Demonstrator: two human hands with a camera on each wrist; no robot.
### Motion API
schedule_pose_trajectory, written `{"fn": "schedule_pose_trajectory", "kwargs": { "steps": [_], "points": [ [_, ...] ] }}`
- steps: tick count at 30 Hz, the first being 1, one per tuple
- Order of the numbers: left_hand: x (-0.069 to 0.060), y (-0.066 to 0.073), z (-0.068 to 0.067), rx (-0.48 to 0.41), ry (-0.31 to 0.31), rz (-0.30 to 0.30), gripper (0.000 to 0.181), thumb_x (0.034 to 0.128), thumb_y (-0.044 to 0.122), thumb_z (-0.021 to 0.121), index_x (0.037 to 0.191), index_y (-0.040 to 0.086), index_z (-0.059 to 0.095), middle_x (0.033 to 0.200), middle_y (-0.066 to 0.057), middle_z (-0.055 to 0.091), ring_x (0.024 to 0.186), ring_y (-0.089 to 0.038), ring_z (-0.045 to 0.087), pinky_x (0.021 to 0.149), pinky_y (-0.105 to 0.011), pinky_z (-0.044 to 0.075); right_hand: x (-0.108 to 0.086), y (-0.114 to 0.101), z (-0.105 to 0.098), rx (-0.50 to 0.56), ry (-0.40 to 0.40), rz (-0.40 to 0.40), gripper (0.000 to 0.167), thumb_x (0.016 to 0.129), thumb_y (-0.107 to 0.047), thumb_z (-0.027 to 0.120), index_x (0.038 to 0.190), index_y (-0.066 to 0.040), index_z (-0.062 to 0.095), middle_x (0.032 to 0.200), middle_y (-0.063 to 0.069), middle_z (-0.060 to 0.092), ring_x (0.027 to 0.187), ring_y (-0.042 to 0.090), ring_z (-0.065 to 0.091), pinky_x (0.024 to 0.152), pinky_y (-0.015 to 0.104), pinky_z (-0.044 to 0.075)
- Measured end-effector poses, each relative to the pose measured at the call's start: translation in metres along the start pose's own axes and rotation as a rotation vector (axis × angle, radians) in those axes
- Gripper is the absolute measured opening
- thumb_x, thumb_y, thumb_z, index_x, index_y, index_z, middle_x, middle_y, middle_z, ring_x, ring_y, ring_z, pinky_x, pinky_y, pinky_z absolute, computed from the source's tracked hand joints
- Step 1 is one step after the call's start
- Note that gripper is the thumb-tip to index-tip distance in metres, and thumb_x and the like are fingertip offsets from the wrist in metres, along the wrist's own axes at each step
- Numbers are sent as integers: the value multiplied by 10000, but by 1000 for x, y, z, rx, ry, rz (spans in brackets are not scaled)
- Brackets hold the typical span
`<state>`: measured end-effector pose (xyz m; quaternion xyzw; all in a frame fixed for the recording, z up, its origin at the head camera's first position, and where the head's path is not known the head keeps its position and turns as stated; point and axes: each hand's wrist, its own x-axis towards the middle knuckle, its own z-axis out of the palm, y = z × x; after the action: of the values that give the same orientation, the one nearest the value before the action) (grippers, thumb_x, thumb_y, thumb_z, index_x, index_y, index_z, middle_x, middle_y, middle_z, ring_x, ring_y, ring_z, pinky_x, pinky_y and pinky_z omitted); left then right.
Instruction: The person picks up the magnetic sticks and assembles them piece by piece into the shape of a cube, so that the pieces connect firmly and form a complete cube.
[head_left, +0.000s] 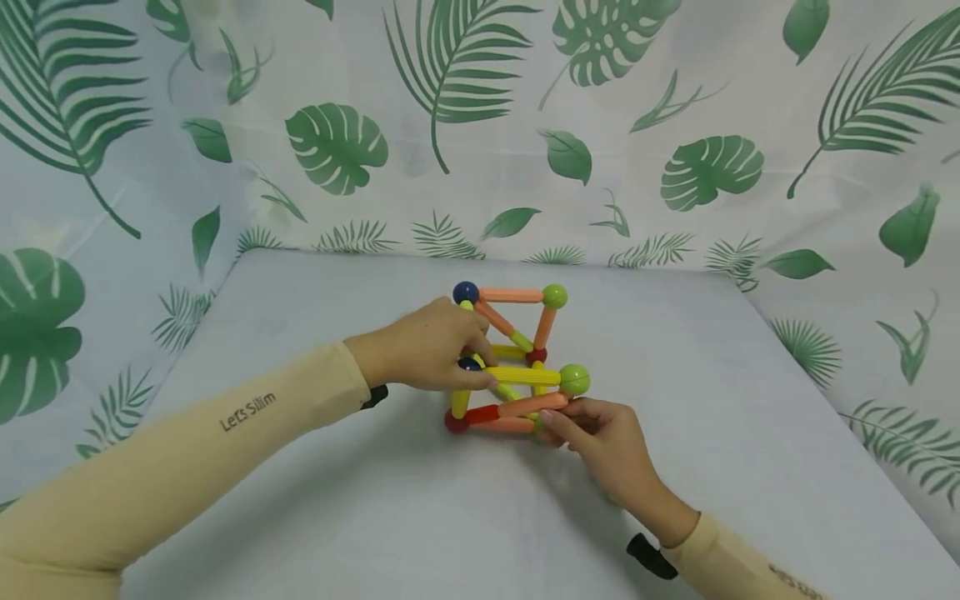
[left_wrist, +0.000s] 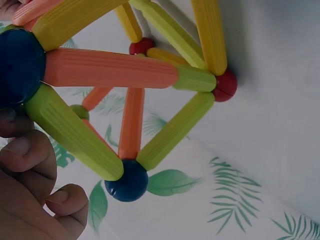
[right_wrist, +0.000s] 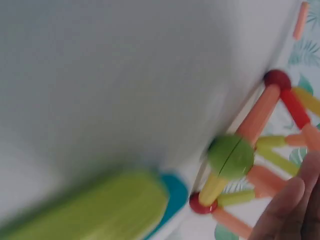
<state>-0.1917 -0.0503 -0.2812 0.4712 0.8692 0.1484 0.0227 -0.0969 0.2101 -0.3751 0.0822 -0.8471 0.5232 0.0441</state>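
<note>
A structure of coloured rods and balls stands on the table. My left hand (head_left: 431,346) (left_wrist: 35,195) holds it at the near dark blue ball (head_left: 470,365) (left_wrist: 19,66), from which a yellow rod (head_left: 525,377) runs to a light green ball (head_left: 575,380). With thumb and fingertips, my right hand (head_left: 618,450) (right_wrist: 292,210) pinches the right end of an orange rod (head_left: 528,406), just below that ball. The orange rod meets a red rod (head_left: 482,415) leading to the lower left red ball (head_left: 457,421). Fingers partly hide the lower right green ball (right_wrist: 231,156).
Behind the white table (head_left: 337,517) hangs a leaf-patterned cloth (head_left: 495,200). The structure's back part has a blue ball (head_left: 466,293) and a green ball (head_left: 555,296). A blurred yellow-green object (right_wrist: 100,210) with a teal part lies close to the right wrist camera.
</note>
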Motion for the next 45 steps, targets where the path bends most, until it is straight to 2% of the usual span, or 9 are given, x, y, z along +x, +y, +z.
{"fn": "schedule_pose_trajectory", "kwargs": {
  "steps": [3,6,10,12,23,27,34,40,45],
  "points": [
    [-1,0,0,-17,-16,-4,248,904,363,777,1073,186,813,751,30,490,691,-115,487,617,-259,386,2,3,-4,-78,83,-49,259,842,-265,849,840,-71,677,731,51,659,629,232,641,527,267,495],
    [-1,0,-1,-16,-23,-9,249,910,365,769,1083,190,810,768,27,496,707,-120,492,628,-264,388,7,5,-8,-147,129,-111,407,775,-253,904,985,-87,597,875,26,618,644,173,615,553,259,509],
    [-2,0,-1,-17,-20,-11,250,911,365,767,1085,190,808,783,32,500,711,-115,494,639,-269,388,16,6,-12,-137,79,-186,645,773,-173,904,1308,-138,547,1118,7,620,717,162,632,649,265,543],
    [-2,0,-1,-16,-15,-5,252,912,368,765,1085,190,808,781,35,497,703,-112,492,636,-270,384,19,7,-15,-112,31,-207,682,794,-134,884,1384,-140,542,1108,24,641,721,179,618,657,261,535],
    [-2,-2,1,-30,10,11,258,903,371,776,1072,180,815,744,31,475,661,-119,477,609,-269,366,28,2,-14,-65,12,-246,472,790,-19,855,1201,-61,626,1015,29,659,744,174,577,623,242,515],
    [-2,-1,1,20,-4,1,293,904,432,760,1089,210,808,773,57,511,679,-103,483,704,-311,373,30,2,-16,-92,-5,-223,428,807,-79,859,1174,-83,639,1007,29,664,773,189,587,636,261,529],
    [-13,0,-6,19,7,-28,391,864,491,779,1154,228,762,658,116,543,636,-78,501,760,-358,392,28,10,-29,-262,-239,-53,363,881,-286,816,1177,-167,643,1021,-25,654,832,169,634,690,307,536],
    [-24,-10,-12,-103,2,-54,340,853,353,835,1151,211,750,640,89,526,619,-99,507,627,-306,417,29,17,-24,-301,-455,-79,107,940,-218,746,1018,-192,677,982,-87,677,896,144,653,728,306,550],
    [-28,-25,-22,-123,15,-147,381,839,279,857,1192,206,736,697,41,535,635,-152,489,594,-321,392,25,5,-10,-254,-573,-73,156,942,-229,744,1073,-168,686,967,-77,684,901,138,643,738,307,539]
  ]
}}
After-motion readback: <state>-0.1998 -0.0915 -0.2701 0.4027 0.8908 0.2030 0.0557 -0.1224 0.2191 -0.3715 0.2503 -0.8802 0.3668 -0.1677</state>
